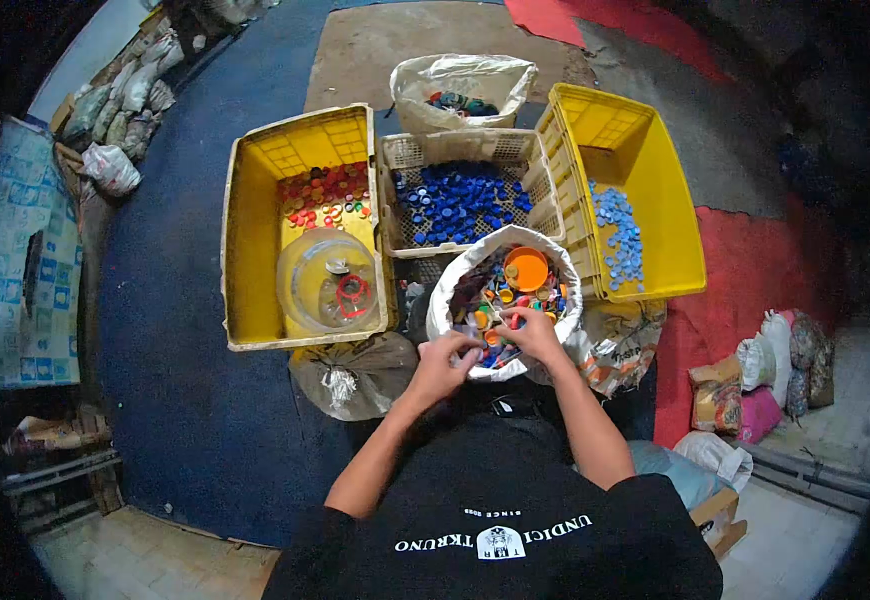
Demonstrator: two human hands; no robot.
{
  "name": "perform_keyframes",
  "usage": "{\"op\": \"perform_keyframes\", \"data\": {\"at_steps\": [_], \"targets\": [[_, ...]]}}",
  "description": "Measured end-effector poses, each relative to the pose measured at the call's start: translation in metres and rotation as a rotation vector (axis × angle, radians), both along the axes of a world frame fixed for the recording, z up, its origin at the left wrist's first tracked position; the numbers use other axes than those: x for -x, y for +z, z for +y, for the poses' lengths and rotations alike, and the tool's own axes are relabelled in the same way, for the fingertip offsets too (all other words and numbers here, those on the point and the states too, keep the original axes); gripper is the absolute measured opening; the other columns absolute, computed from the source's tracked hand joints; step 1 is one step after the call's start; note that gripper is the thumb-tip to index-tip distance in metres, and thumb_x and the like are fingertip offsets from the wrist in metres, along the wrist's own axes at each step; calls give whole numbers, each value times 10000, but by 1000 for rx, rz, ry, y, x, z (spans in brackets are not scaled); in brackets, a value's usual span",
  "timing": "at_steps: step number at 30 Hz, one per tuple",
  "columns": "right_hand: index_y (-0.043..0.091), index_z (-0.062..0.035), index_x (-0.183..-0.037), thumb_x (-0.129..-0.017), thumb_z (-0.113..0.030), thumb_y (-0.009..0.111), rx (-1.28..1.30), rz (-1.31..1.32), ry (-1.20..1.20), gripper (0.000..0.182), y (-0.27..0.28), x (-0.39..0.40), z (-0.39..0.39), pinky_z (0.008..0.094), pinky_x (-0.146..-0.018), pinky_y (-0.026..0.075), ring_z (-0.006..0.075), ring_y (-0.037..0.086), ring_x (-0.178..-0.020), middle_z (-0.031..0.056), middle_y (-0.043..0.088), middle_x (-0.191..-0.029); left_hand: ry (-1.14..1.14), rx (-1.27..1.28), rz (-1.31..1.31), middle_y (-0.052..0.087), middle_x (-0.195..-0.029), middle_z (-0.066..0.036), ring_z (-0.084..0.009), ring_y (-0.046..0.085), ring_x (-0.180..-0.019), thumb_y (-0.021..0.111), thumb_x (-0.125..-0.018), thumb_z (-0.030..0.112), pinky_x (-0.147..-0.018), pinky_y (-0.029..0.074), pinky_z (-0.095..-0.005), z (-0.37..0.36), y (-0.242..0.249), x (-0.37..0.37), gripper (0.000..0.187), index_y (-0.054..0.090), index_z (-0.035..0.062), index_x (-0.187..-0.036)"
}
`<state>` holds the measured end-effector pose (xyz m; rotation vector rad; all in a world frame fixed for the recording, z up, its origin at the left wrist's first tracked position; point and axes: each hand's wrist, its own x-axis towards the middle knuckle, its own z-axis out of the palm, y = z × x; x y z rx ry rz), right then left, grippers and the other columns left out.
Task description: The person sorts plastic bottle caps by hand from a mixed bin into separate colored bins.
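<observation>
A white sack [439,312] full of mixed coloured bottle caps [495,297] stands right in front of me, its rim rolled open. My right hand [530,334] reaches over the near right part of the rim, with thumb and fingers pinched together just above the caps. A small red piece shows at its fingers. My left hand [445,364] is at the near left rim, fingers curled together; what either hand holds is too small to make out. A large round orange lid [526,269] lies on the caps beyond my hands.
A yellow crate [255,200] at left holds red caps [325,190] and a clear plastic jar [327,280]. Blue caps [460,200] fill a white crate [545,195]; light blue caps [617,235] lie in another yellow crate [655,190]. Another white sack [410,85] stands behind.
</observation>
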<state>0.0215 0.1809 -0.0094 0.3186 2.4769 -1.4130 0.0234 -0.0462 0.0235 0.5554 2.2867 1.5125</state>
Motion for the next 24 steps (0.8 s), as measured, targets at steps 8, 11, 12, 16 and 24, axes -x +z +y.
{"op": "perform_keyframes", "data": {"at_steps": [8,11,12,16,24], "targets": [[681,-19,-1063,-735,-248,808,82,86,-177,420,52,-12,11,278,-774,511,131,656,-825,85,711,-912,126,-513,-885,626,-1007,-46,-81,583,-838,542,-964,306,-711,460,-235,46,-29,24,356,535,57,-1217],[689,-31,-1038,-735,-223,802,-54,109,-119,376,65,-13,8,299,-727,516,157,660,-779,99,692,-836,236,-738,-1125,608,-1024,-35,-89,582,-843,529,-962,359,-683,447,-230,58,-12,20,380,518,84,-1224],[681,-35,-1048,-725,-232,806,-147,127,-47,398,77,-13,4,318,-716,520,196,664,-760,118,681,-818,260,-726,-1154,589,-1060,-38,-101,579,-908,515,-960,398,-674,442,-231,60,-5,19,397,505,105,-1228],[596,-76,-1199,-702,-284,815,-399,119,31,581,80,-14,-1,372,-709,521,296,664,-756,147,670,-832,350,-681,-1096,523,-1176,-41,-134,540,-970,513,-957,420,-784,451,-292,67,-29,16,483,434,149,-1348],[484,-62,-1322,-793,-317,734,-150,290,224,639,85,3,-45,404,-877,484,354,601,-1032,230,571,-1165,338,-993,-1246,533,-1235,-91,-242,544,-1088,446,-956,470,-971,436,-411,27,-17,35,502,530,94,-1277]]}}
